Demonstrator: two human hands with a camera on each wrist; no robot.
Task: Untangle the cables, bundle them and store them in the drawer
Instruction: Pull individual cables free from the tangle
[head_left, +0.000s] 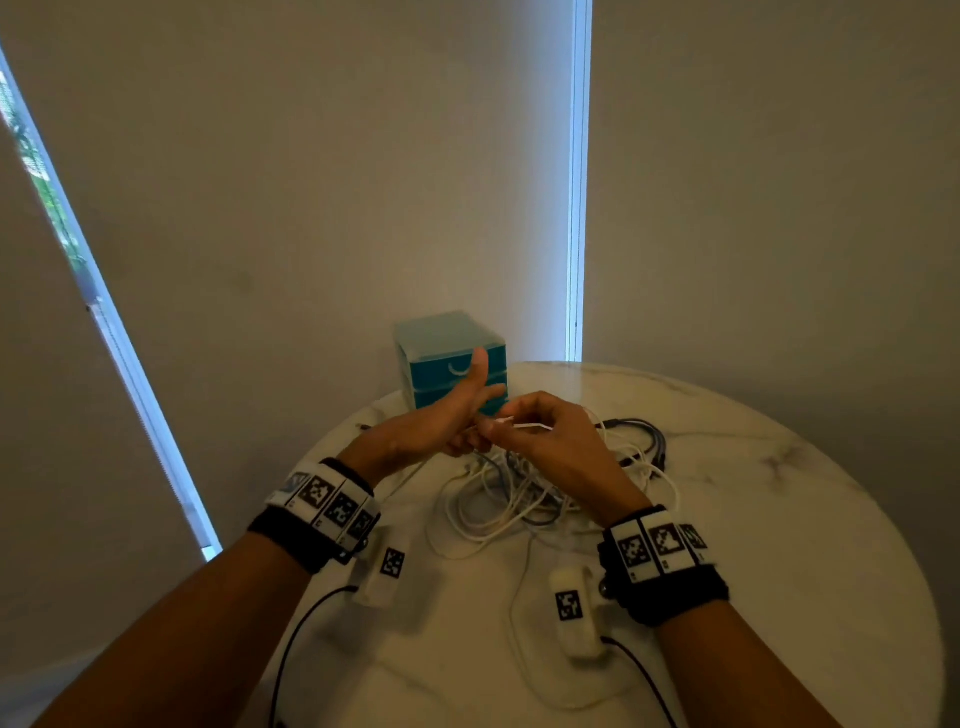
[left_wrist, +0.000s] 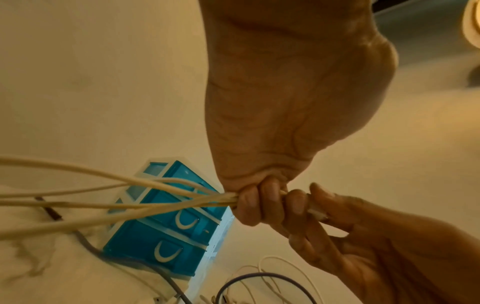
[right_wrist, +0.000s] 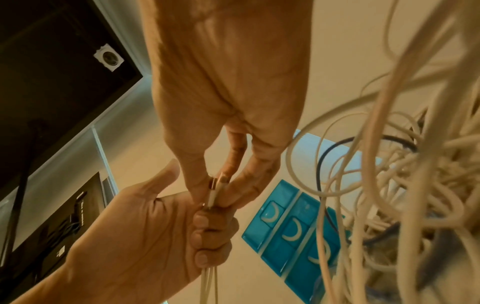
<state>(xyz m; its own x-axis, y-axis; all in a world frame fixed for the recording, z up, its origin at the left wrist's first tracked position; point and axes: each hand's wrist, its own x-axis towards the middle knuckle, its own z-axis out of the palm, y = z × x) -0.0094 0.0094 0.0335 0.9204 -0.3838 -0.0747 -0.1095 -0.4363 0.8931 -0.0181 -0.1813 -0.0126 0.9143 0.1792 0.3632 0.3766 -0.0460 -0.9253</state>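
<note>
With your left hand (head_left: 441, 421) gripping gathered white cable strands (left_wrist: 145, 202) and your right hand (head_left: 540, 431) pinching its plug (right_wrist: 215, 191), you're mid-bundling (pile (head_left: 519, 499) still tangled on the tabletop (head_left: 779, 467)); next, secure it for the far teal drawer unit (head_left: 447, 343).

Left hand (left_wrist: 262, 203): fingers curled round a bunch of cream cables (left_wrist: 145, 202)
Right hand (left_wrist: 363, 236): pinching the white plug end (left_wrist: 315, 212)
Behind: teal plastic drawer unit (left_wrist: 166, 232)

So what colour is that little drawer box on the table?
Teal blue with pale frame strips and whitish curved handles; the drawer box shows best in the left wrist view.
</note>
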